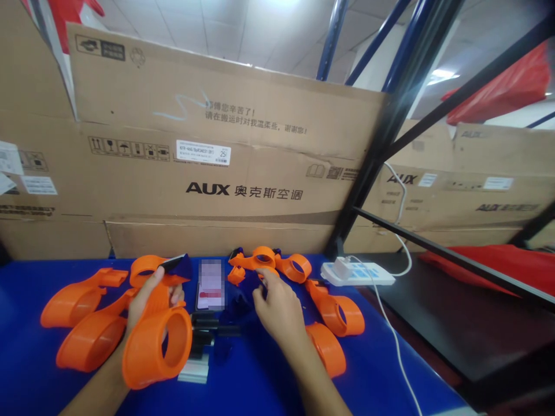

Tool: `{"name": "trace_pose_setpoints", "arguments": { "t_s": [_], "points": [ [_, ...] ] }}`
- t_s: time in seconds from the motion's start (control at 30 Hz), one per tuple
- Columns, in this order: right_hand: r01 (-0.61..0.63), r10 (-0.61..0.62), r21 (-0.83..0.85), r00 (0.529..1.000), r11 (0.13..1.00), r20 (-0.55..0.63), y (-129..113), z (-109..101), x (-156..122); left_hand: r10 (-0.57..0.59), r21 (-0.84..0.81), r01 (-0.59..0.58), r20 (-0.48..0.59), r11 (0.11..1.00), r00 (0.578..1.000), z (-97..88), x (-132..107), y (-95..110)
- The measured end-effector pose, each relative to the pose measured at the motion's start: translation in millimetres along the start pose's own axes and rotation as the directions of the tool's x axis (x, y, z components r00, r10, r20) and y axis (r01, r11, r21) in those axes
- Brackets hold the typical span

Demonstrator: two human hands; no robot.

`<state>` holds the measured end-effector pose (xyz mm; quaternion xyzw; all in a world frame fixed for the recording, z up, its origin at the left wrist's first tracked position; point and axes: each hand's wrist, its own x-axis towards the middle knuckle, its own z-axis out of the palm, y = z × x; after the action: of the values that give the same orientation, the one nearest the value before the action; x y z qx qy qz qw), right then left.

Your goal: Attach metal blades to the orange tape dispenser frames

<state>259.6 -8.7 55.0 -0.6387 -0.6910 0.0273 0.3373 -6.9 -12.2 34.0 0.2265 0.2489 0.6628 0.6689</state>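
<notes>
My left hand [145, 294] is closed around an orange plastic tape dispenser [158, 346], raised above the blue tabletop with its ring toward me. A dark flap with a pale edge [176, 264] sticks out beyond those fingers. My right hand [277, 303] has its fingers curled together over some dark blue pieces [240, 300]; a small dark bit shows at the fingertips, too hidden to name. Between the hands lie black strips [208, 323] and silvery serrated metal blades [193, 370]. More orange dispensers lie left [78, 300] and right [342, 315] of my hands.
A phone [211, 283] with a lit, partly blurred screen lies behind the strips. On the right are a white power strip [358, 273] and a cable [390, 329] running forward. Large cardboard boxes [234, 214] wall off the back, beside a black rack post [368, 156].
</notes>
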Motion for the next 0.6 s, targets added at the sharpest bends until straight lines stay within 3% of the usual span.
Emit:
{"name": "trace_pose_setpoints", "arguments": {
  "t_s": [0.07,0.13,0.27,0.43,0.5,0.6],
  "points": [
    [-0.009,0.008,0.125,1.000,0.992,0.005,-0.2,1.0,0.9,0.003,-0.082,0.000,0.042,0.997,0.999,2.1,-0.1,5.8],
    [-0.038,0.009,0.344,0.996,0.938,0.086,-3.0,5.2,-0.4,0.067,-0.197,-0.048,0.092,0.979,0.993,5.3,2.0,14.5],
    [-0.188,-0.029,0.708,0.959,0.681,0.282,-19.2,23.9,-9.1,0.195,-0.340,-0.139,0.136,0.930,0.971,12.1,7.9,31.1],
    [-0.383,-0.101,0.819,0.880,0.428,0.465,-56.3,57.4,-12.2,0.229,-0.335,-0.174,0.130,0.926,0.965,15.7,6.1,36.8],
    [-0.360,-0.112,0.846,0.895,0.393,0.433,-74.0,72.3,-7.1,0.204,-0.321,-0.151,0.136,0.935,0.969,13.5,5.7,36.8],
    [-0.320,-0.067,0.849,0.922,0.421,0.381,-99.4,93.2,3.8,0.246,-0.331,-0.181,0.167,0.926,0.955,7.5,8.5,37.3]
  ]
}}
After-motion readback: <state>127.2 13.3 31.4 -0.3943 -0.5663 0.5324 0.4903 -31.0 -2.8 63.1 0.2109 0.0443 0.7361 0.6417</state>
